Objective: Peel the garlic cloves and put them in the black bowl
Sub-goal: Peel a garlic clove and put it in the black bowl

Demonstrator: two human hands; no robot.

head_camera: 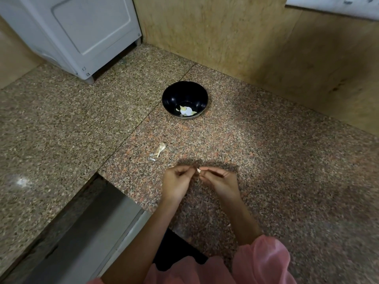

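Both hands meet low over the speckled granite counter (266, 152), fingertips nearly touching. The left hand (177, 181) and the right hand (220, 182) each have their fingers curled in, pinching a small pale garlic clove (198, 170) between them; only its whitish tip shows between the fingertips, and the rest is hidden. Farther back on the counter, well apart from the hands, stands the black bowl (185, 100), with a few peeled cloves (185, 111) lying pale yellow and white at its bottom. Between bowl and hands, a little to the left, lies a small heap of papery garlic skins (159, 151). A white appliance (82, 33) stands at the back left, and pink sleeves (264, 263) cover the person's arms.
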